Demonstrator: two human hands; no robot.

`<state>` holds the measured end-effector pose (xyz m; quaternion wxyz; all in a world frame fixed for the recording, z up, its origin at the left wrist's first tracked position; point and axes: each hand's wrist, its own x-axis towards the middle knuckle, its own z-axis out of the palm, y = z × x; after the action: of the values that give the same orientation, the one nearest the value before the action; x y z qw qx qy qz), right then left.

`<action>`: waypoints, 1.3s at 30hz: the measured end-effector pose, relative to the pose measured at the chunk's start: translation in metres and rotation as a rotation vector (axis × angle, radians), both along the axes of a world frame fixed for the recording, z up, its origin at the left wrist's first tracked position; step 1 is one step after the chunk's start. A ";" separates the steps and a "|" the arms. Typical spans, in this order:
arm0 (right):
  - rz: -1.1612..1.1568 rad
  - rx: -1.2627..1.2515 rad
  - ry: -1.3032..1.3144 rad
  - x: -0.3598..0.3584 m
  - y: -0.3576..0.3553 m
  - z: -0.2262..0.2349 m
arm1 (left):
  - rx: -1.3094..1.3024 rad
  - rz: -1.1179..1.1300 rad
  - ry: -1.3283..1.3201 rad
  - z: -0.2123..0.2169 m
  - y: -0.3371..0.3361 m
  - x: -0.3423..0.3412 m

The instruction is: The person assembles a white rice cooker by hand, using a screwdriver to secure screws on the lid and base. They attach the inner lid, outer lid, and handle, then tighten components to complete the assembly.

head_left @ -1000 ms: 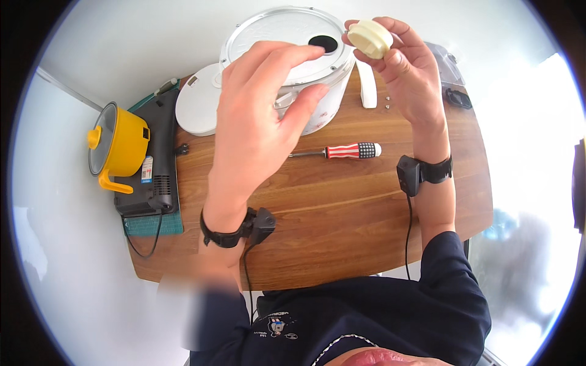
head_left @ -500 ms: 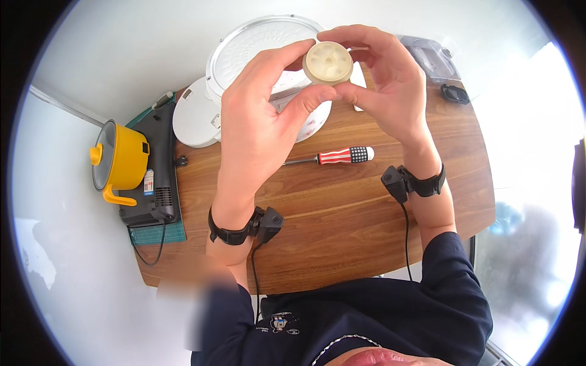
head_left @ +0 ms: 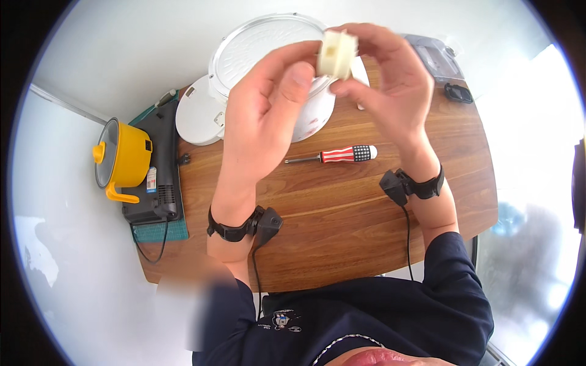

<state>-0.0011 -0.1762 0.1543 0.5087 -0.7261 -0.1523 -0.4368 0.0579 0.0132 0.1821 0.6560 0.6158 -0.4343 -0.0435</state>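
Observation:
A small round cream plastic part (head_left: 337,56), slightly blurred, is held up above the table's far side, its ridged side edge facing me. My right hand (head_left: 400,91) curls around it, fingers at its top and far side, thumb just under its lower edge. Closed in from the left, my left hand (head_left: 259,119) has its fingers against the part's left side, their tips partly hidden. The left thumb stands a little away from it. Below the hands a screwdriver (head_left: 347,154) with a red, white and black handle lies on the wooden table (head_left: 329,226).
Behind my hands stands a white appliance with a round metal plate (head_left: 262,46), beside a white round lid (head_left: 196,119). At left, a yellow pot (head_left: 131,158) rests on a black device (head_left: 162,137) over a green mat (head_left: 162,232). A clear plastic container (head_left: 432,56) and small black item (head_left: 458,93) sit far right.
The cream part has turned from showing its spoked round face to showing its side, and shifted slightly right. My left thumb has come off its lower edge.

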 end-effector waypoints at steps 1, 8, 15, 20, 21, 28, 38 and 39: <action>-0.049 -0.036 0.007 -0.001 -0.007 0.002 | -0.014 0.054 -0.009 0.001 0.002 0.003; -0.299 -0.367 0.271 0.019 -0.021 0.019 | 0.137 0.388 -0.325 -0.002 0.018 0.031; -0.163 -0.658 0.446 0.050 -0.024 0.029 | 0.338 0.536 -0.606 -0.017 0.019 0.048; -0.165 -0.760 0.512 0.052 -0.025 0.029 | 0.354 0.520 -0.632 -0.021 0.021 0.049; -0.153 -0.752 0.540 0.052 -0.023 0.033 | 0.359 0.523 -0.651 -0.022 0.022 0.050; -0.110 -0.721 0.545 0.052 -0.029 0.031 | 0.410 0.508 -0.658 -0.023 0.023 0.048; -0.582 -0.418 0.539 0.032 -0.126 -0.029 | 0.356 0.421 -0.806 -0.019 0.015 0.042; -0.646 -0.452 0.627 0.026 -0.140 -0.041 | 0.366 0.408 -0.822 -0.019 0.015 0.042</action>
<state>0.0249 -0.3158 0.1132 0.1990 -0.9244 0.1496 -0.2890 0.1003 0.0280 0.1635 0.3068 0.7597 -0.5126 0.2569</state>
